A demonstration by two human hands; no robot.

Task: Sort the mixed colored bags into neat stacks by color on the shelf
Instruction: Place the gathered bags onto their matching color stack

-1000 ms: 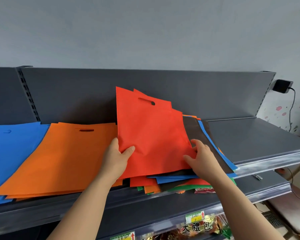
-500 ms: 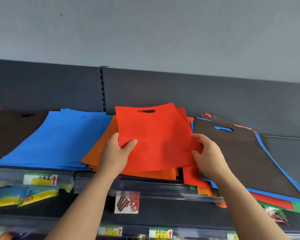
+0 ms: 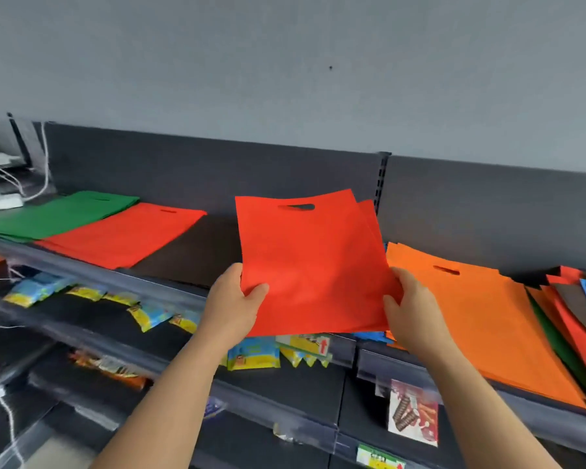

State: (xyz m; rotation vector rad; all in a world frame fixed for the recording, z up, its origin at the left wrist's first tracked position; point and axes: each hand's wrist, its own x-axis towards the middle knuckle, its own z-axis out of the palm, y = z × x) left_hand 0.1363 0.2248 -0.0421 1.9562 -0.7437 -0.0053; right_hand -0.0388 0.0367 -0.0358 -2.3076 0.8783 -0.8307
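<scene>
I hold a small bunch of red bags point(image 3: 313, 262) up above the shelf point(image 3: 170, 292), handle slot at the top. My left hand point(image 3: 232, 304) grips the lower left corner, thumb on the front. My right hand point(image 3: 411, 309) grips the lower right edge. On the shelf to the left lie a green stack point(image 3: 58, 214), a red stack point(image 3: 122, 236) and a dark brown stack point(image 3: 197, 255). An orange stack point(image 3: 481, 319) lies to the right. A blue stack point(image 3: 369, 335) shows only as an edge under the held bags. The mixed pile point(image 3: 575, 299) sits at the far right.
Lower shelves carry snack packets point(image 3: 149, 314) and price tags point(image 3: 379, 458). White boxes and cords point(image 3: 0, 194) stand at the shelf's far left end. The dark back panel point(image 3: 217, 170) rises behind the stacks.
The view has swung left, bringing the green, red and brown stacks into sight. Both hands have carried the red bags left, from over the orange stack to beside the brown one.
</scene>
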